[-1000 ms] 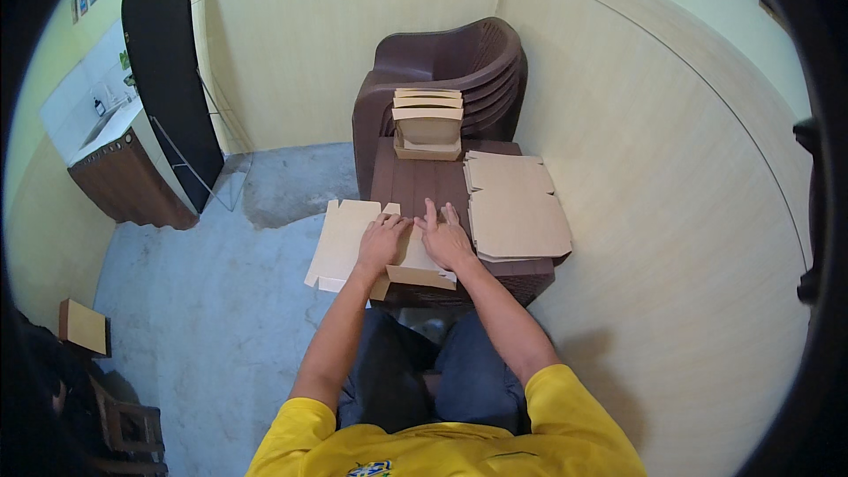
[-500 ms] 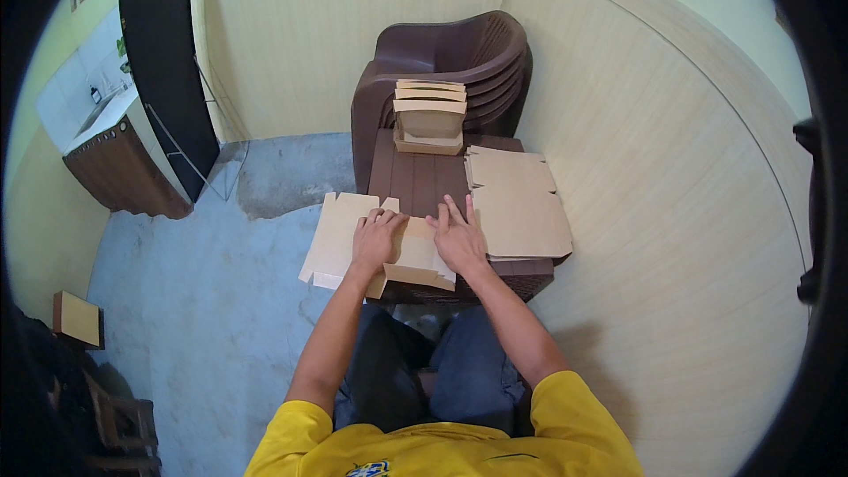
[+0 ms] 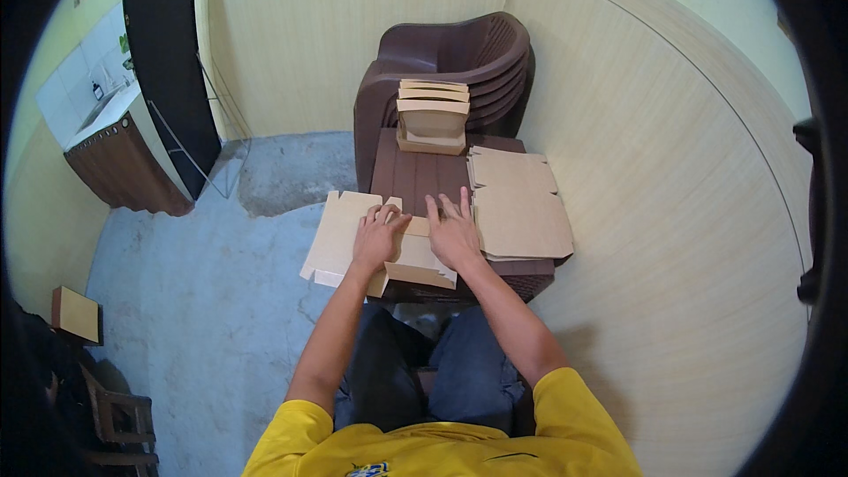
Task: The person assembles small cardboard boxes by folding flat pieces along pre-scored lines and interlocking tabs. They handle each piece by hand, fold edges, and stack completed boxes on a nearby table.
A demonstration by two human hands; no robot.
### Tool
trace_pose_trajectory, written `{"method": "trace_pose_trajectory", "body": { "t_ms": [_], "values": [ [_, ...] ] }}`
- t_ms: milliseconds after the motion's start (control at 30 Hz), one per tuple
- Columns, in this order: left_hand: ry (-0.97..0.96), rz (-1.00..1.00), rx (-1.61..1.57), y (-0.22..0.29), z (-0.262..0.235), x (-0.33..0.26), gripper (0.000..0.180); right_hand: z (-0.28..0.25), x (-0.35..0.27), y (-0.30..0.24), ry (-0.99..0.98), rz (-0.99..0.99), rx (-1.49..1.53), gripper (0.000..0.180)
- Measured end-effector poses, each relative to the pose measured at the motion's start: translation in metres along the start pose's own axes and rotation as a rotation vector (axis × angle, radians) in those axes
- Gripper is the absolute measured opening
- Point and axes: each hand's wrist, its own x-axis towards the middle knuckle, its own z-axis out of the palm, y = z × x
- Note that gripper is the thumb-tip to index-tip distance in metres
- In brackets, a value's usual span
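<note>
I have the card (image 3: 415,253) at the near left of the tabletop (image 3: 402,163), jutting past its left edge. The left hand (image 3: 378,237) rests on it, fingers bent; I cannot tell whether they pinch. The right hand (image 3: 453,234) lies over its right part, fingers spread, near the stack (image 3: 521,203). Boxes (image 3: 433,124) stand beyond

Home-like room: curtained sink counter (image 3: 128,163), stacked plastic chairs (image 3: 486,66)

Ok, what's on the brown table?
Boxes at back, flat cardboard stack at right, and a blank under left hand and right hand. Bare tabletop shows between; beneath these it's hidden.
</note>
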Motion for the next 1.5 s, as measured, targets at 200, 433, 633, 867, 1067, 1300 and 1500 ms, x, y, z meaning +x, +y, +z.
{"method": "trace_pose_trajectory", "body": {
  "t_ms": [200, 433, 633, 867, 1067, 1300, 1500],
  "values": [
    [0.005, -0.004, -0.048, -0.004, 0.001, 0.004, 0.051, 0.017, 0.012, -0.020, 0.025, -0.122, 0.176, 0.063],
    [0.047, 0.006, 0.052, -0.002, 0.008, 0.001, 0.053, 0.019, 0.004, -0.009, 0.070, -0.179, 0.125, 0.060],
    [0.054, -0.034, 0.024, 0.001, 0.007, 0.001, 0.051, 0.020, -0.007, 0.005, -0.032, -0.096, 0.070, 0.055],
    [0.015, -0.084, -0.008, 0.004, 0.002, -0.001, 0.054, 0.020, -0.027, 0.019, 0.020, -0.034, 0.086, 0.055],
    [0.040, -0.070, -0.055, -0.001, 0.005, 0.001, 0.056, 0.021, -0.028, 0.018, -0.023, 0.004, 0.131, 0.048],
    [0.007, -0.239, -0.033, 0.012, -0.007, 0.002, 0.054, 0.025, -0.046, 0.048, 0.393, 0.261, 0.971, 0.029],
    [-0.113, -0.393, -0.069, 0.005, -0.019, 0.021, 0.078, 0.013, -0.079, 0.038, 0.623, 0.316, 0.892, 0.033]
  ]
}}
